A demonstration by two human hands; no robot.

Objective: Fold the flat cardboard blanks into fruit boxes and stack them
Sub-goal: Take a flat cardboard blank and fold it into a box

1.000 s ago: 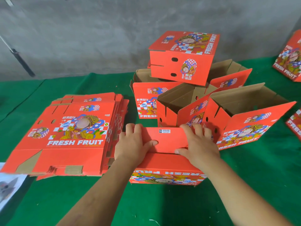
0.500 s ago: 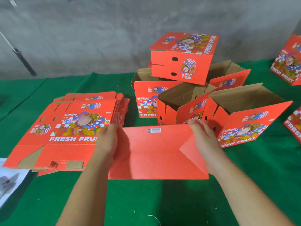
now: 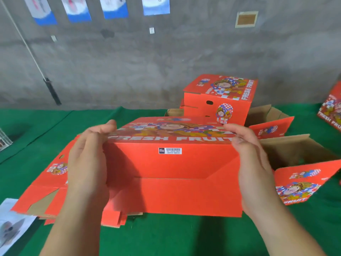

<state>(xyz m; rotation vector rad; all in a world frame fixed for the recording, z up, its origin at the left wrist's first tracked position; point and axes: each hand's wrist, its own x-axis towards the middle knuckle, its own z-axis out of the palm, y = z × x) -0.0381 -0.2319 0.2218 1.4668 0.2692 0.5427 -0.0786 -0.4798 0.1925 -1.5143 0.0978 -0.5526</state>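
I hold a red fruit box (image 3: 171,172) lifted in front of me, its plain folded bottom with a barcode label facing me and the "FRESH FRUIT" side on top. My left hand (image 3: 88,163) presses its left end, my right hand (image 3: 252,163) its right end. Under it to the left lies the stack of flat red blanks (image 3: 46,183), partly hidden. Behind stands a closed box (image 3: 219,102) on top of open folded boxes (image 3: 302,156).
Green cloth (image 3: 166,237) covers the table. A printed sheet (image 3: 13,226) lies at the near left edge. Another red box (image 3: 332,111) sits at the far right. A grey concrete wall with posters rises behind, and a pole (image 3: 49,89) leans against it.
The box was pressed flat on the table, then tipped up. Now both hands have lifted it higher, bottom toward me. The view has tilted upward, showing more wall.
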